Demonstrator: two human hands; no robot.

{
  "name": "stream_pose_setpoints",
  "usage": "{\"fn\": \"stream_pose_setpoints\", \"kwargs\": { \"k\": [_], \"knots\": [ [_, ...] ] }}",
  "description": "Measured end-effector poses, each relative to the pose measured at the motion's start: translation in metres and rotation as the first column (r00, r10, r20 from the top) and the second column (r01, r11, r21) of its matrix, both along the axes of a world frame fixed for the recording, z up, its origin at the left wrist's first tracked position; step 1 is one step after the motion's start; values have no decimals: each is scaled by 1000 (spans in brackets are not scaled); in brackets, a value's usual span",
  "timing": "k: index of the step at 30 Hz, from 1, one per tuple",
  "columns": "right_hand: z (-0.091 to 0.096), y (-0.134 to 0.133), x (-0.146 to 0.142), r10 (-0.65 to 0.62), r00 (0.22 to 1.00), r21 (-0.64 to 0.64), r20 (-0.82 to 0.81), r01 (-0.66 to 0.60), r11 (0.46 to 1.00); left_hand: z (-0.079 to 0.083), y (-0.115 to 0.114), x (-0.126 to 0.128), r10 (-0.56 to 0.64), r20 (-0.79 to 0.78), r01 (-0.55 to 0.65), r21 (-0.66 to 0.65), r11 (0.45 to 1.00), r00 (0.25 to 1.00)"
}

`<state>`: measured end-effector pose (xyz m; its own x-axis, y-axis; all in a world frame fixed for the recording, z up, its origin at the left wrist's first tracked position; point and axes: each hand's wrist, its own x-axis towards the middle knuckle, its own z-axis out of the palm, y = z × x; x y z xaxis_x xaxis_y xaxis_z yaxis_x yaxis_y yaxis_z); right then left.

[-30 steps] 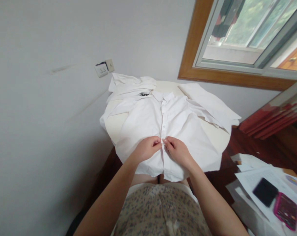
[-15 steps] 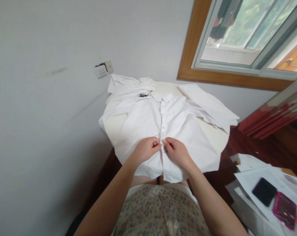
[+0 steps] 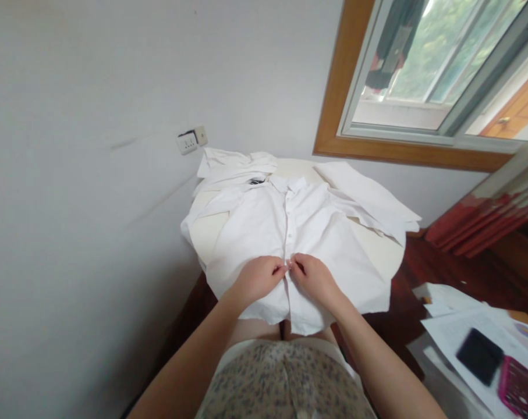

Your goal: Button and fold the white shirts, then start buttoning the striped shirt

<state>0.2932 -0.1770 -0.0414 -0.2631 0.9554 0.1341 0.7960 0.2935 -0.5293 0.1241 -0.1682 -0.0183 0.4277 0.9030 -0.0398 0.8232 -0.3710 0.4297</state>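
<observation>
A white button-up shirt lies front side up on a round cream table, its collar toward the wall and its hem hanging over the near edge. My left hand pinches the front placket from the left, low on the shirt. From the right, my right hand pinches the same spot, fingertips meeting those of the left. The button between the fingers is mostly hidden. Above the hands, several small buttons run up the placket to the collar.
Folded white cloth lies at the table's back right, and crumpled white cloth at the back left. Papers, a black phone-like object and a pink-cased phone lie at the lower right. The wall has an outlet.
The view has tilted up slightly, so everything sits lower in the frame. Both hands stay pinched at the same place on the placket, with only small finger movement.
</observation>
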Motion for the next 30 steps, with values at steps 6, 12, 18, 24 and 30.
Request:
{"fn": "stream_pose_setpoints", "kwargs": {
  "k": [6,12,18,24,30],
  "knots": [
    [17,37,36,4,998,86,64,-9,996,12,11,-5,48,-160,-20,171,985,986],
    [8,77,78,-109,903,184,416,35,982,12,88,17,-101,-97,129,350,928,990],
    [-16,73,93,-128,858,113,497,82,990,-13,168,35,-140,-83,161,362,918,987],
    [-27,58,99,-159,861,119,484,115,986,-43,192,26,-38,-155,85,309,947,987],
    [-30,41,101,-256,835,165,487,200,966,-44,190,27,101,-178,-47,285,957,979]
  ]
}}
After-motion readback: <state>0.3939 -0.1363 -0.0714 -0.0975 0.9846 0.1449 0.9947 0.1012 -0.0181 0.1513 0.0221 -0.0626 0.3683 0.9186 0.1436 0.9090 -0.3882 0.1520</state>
